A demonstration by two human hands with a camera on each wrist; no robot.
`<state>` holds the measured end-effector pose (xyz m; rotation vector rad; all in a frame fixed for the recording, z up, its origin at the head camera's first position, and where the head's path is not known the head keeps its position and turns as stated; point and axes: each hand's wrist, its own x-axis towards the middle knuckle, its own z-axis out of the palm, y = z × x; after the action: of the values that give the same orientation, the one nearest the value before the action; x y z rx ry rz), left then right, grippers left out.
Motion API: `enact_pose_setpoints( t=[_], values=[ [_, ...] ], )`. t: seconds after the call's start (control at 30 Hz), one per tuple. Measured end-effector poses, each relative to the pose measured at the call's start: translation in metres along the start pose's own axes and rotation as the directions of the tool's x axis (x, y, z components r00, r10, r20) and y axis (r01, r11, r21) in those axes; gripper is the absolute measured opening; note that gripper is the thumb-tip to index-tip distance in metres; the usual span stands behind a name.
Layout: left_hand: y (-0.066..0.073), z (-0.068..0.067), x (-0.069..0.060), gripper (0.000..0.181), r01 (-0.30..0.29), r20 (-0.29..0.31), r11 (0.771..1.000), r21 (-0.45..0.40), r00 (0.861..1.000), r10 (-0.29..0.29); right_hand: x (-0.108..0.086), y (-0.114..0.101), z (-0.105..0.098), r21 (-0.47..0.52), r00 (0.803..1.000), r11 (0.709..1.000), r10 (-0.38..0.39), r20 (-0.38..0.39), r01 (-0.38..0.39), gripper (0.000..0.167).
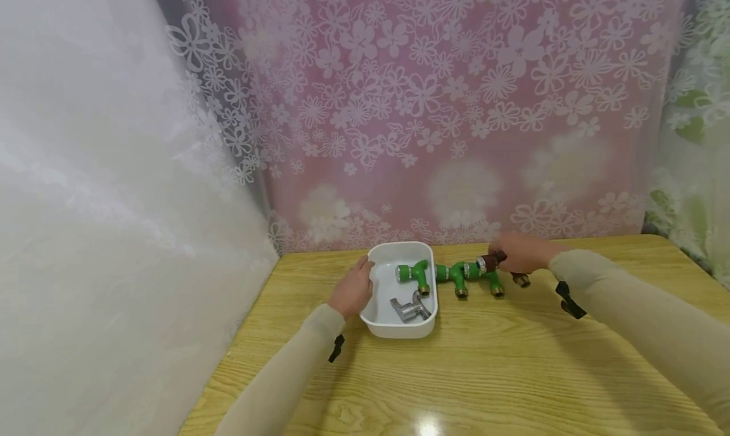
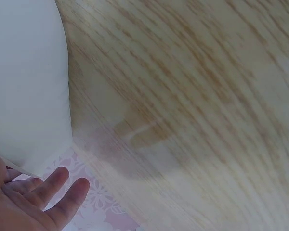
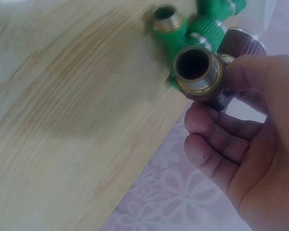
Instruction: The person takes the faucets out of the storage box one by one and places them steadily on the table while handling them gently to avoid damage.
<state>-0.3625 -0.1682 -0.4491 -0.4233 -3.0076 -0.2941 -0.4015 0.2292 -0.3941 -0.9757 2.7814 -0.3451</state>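
Note:
My left hand (image 1: 352, 290) holds the left rim of a white plastic tub (image 1: 399, 332) on the table. Its outer fingers stick out past the tub wall in the left wrist view. A green tap (image 1: 421, 274) and a silver metal tap (image 1: 407, 310) lie inside the tub. To the tub's right, my right hand (image 1: 521, 252) grips a dark red tap (image 3: 241, 43) between thumb and fingers, its threaded brass outlet turned toward the right wrist camera. Beside that hand are two more green taps, one nearer the tub (image 1: 456, 274) and one nearer the hand (image 1: 497, 285).
The wood-grain table (image 1: 456, 379) extends in front of the tub and to both sides. A pink flowered curtain (image 1: 399, 138) hangs behind the table's back edge. A pale sheet (image 1: 114, 201) hangs on the left, and another flowered curtain (image 1: 696, 144) on the right.

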Motion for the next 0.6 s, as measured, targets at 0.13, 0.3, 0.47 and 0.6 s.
enact_pose_setpoints(
  t=[0.13,0.3,0.47,0.6],
  values=[
    [0.001,-0.001,-0.001,0.045,-0.003,-0.005,1.0,-0.003,1.0,0.003,-0.004,0.008,0.002,0.003,1.0,1.0,0.019,0.001,-0.019,0.018],
    [0.0,0.001,-0.002,0.045,-0.004,-0.008,1.0,0.0,1.0,0.004,-0.005,0.023,0.01,-0.03,0.999,0.999,0.045,0.004,-0.045,0.022],
    [-0.001,0.002,-0.002,0.045,0.0,-0.007,1.0,-0.003,1.0,0.0,-0.006,0.035,0.017,-0.056,0.996,0.994,0.089,-0.002,-0.089,0.028],
    [-0.002,0.003,0.0,0.045,-0.009,-0.023,1.0,0.001,1.0,0.009,-0.008,0.041,0.019,-0.065,0.993,0.991,0.116,-0.018,-0.117,0.032]
  ],
)
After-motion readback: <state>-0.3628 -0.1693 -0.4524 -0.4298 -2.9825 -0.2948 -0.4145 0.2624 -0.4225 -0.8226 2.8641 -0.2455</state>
